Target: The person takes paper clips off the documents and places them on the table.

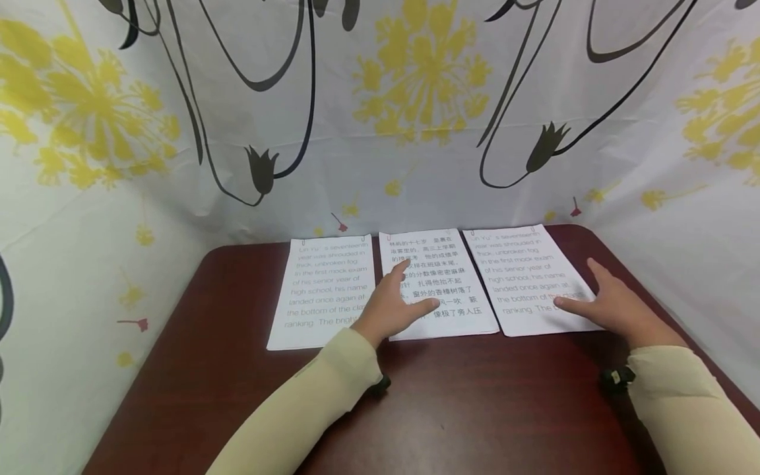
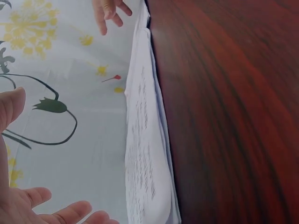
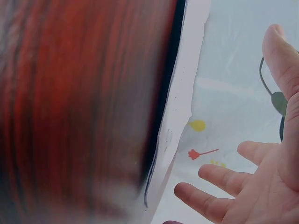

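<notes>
Three stacks of printed paper lie side by side on a dark red-brown table. The left stack [image 1: 326, 284] and the right stack [image 1: 522, 277] carry English text, and the middle stack [image 1: 442, 284] carries Chinese characters. Paper clips show along their top edges. My left hand [image 1: 392, 303] hovers over the middle stack's left part, thumb spread from the fingers, holding nothing. Above the right stack's lower right corner is my right hand [image 1: 617, 307], also spread and holding nothing. In the wrist views, the left hand [image 2: 51, 205] and right hand [image 3: 252, 182] appear apart from the paper.
The wooden table [image 1: 451, 396] extends in front of the stacks toward me. Behind and at both sides hangs a white curtain [image 1: 332, 132] printed with yellow dandelions and dark flower stems. A dark wrist device [image 1: 617, 378] sits by the right sleeve.
</notes>
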A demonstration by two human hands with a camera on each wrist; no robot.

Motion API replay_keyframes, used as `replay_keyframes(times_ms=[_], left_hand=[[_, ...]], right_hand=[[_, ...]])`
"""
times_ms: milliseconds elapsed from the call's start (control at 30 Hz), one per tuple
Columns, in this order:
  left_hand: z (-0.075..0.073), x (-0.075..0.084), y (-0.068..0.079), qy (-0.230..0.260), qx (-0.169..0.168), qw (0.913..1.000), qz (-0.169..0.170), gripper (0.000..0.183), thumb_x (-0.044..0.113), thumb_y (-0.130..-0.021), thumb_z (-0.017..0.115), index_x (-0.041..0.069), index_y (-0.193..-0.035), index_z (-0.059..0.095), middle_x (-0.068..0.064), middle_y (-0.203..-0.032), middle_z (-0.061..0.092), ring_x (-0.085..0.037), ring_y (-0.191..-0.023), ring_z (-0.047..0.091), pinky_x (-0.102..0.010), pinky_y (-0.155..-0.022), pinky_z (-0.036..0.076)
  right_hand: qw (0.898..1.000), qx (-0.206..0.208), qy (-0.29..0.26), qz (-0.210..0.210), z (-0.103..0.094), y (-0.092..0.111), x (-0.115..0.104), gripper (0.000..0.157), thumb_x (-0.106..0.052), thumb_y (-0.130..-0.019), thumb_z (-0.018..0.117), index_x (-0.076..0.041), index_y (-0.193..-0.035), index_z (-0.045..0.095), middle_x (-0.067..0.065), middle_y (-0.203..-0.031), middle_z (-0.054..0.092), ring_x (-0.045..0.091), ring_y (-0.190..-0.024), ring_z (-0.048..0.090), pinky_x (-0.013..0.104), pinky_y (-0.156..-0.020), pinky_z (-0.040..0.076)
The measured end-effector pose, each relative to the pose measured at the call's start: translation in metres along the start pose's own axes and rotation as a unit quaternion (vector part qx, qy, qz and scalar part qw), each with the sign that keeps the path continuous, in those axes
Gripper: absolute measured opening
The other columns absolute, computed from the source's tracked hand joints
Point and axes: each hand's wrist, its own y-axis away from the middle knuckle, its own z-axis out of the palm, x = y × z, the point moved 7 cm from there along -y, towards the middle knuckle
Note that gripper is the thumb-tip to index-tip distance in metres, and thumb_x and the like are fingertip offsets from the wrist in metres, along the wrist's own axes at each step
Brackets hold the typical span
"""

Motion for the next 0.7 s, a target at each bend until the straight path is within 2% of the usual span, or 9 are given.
replay_keyframes(times_ms=[267,500,700], left_hand=[[0.020,0.010,-0.010,-0.006,-0.012,0.9999,-0.011,0.104,0.060,-0.087,0.079,0.028,-0.169,0.025,-0.009,-0.168,0.039,-0.027,-0.154,0.040,-0.052,-0.123,0.038],[0.047,0.020,-0.020,0.064,-0.036,0.9971,-0.017,0.099,0.055,-0.089,0.079,0.028,-0.168,0.027,-0.010,-0.164,0.045,-0.029,-0.149,0.047,-0.050,-0.118,0.043],[0.069,0.032,-0.021,0.087,-0.048,0.9947,-0.025,0.097,0.055,-0.089,0.079,0.027,-0.167,0.028,-0.011,-0.163,0.046,-0.029,-0.146,0.050,-0.047,-0.116,0.046]], right_hand=[[1.000,-0.003,0.001,0.005,0.001,-0.004,0.007,0.131,-0.059,-0.089,0.077,0.015,-0.160,-0.005,0.045,-0.164,0.005,0.069,-0.144,0.021,0.081,-0.112,0.027],[1.000,-0.014,0.011,0.017,-0.001,-0.005,0.012,0.130,-0.062,-0.091,0.073,0.018,-0.159,-0.004,0.046,-0.163,0.005,0.070,-0.143,0.021,0.081,-0.112,0.027],[0.999,-0.023,0.018,0.021,-0.001,-0.005,0.014,0.128,-0.062,-0.092,0.071,0.020,-0.158,-0.002,0.050,-0.158,0.013,0.069,-0.134,0.036,0.078,-0.109,0.034]])
